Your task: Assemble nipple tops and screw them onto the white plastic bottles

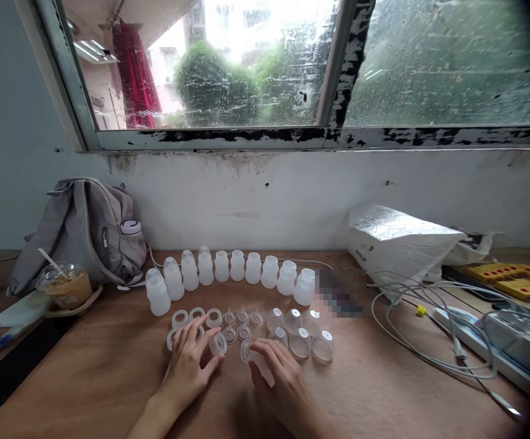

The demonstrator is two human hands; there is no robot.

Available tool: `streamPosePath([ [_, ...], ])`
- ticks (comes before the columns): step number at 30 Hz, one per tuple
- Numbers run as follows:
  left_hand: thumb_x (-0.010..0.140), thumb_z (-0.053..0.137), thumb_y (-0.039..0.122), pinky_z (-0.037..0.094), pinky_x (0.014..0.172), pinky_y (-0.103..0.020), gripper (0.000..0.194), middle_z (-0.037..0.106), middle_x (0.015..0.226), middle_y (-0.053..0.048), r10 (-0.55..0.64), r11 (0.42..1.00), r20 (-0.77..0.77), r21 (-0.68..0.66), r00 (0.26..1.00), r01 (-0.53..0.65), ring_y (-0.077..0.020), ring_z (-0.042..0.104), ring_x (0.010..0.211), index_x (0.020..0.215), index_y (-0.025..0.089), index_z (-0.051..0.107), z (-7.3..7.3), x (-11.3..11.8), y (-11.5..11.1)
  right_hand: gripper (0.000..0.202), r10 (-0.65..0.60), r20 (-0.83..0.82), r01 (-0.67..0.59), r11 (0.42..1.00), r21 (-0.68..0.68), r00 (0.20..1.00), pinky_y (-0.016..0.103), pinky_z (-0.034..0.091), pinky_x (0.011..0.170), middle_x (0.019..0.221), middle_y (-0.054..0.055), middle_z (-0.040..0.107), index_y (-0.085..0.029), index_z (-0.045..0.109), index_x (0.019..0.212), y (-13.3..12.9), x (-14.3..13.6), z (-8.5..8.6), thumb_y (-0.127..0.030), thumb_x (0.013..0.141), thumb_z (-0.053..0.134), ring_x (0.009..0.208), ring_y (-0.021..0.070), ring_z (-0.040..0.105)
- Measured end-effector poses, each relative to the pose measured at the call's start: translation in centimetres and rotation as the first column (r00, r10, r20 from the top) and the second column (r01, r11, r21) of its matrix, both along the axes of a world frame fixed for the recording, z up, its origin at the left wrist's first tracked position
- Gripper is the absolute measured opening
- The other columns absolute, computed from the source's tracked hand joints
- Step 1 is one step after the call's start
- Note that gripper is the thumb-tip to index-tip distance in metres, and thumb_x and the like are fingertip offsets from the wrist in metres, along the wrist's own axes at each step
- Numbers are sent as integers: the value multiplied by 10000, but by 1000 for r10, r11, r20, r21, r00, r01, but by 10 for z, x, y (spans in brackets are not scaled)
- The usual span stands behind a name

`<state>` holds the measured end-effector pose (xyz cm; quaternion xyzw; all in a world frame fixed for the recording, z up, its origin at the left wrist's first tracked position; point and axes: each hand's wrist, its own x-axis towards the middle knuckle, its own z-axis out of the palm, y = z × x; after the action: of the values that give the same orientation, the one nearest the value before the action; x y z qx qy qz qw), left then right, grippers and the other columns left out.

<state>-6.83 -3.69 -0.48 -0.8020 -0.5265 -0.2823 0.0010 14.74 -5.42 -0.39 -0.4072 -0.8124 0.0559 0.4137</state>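
Note:
My left hand [192, 360] is over the white rings, its thumb and fingers round a ring [218, 344] that stands tilted. My right hand [276, 369] pinches a clear silicone nipple [246, 351] at its fingertips, just right of that ring. Behind the hands lie more rings [180, 317], several clear nipples [242, 316] and several clear domed caps [300, 342]. Farther back, an arc of frosted bottles stands upright. Those on the left, such as one bottle [158, 296], have clear caps on; those on the right, such as another bottle [304, 288], have open necks.
At the left are a grey backpack [95, 225], an iced drink cup [66, 289] and a black flat object [22, 366]. On the right lie a silvery white bag [393, 250], looped cables [384, 323], a power strip [488, 350] and yellow parts [521, 280]. A wall and window rise behind.

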Motion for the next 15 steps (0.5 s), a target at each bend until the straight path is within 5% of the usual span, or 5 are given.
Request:
streamPosePath([
  [6, 737, 578, 329, 288, 967, -514, 306, 476, 1251, -78, 105, 994, -45, 39, 993, -103, -286, 399, 1160, 1034, 257, 583, -6, -7, 9, 197, -167, 186, 141, 979, 146, 968, 404, 352, 821, 946, 64, 633, -208, 530, 967, 16, 12, 25, -128, 793, 486, 921, 247, 522],
  [15, 738, 573, 356, 296, 955, -500, 310, 522, 1210, -90, 141, 989, -26, 38, 990, -140, -283, 437, 1135, 1025, 239, 568, -6, -8, 11, 168, -255, 545, 224, 967, 124, 799, 444, 295, 795, 711, 76, 624, -196, 543, 751, 38, 10, 32, -48, 672, 541, 799, 271, 519],
])
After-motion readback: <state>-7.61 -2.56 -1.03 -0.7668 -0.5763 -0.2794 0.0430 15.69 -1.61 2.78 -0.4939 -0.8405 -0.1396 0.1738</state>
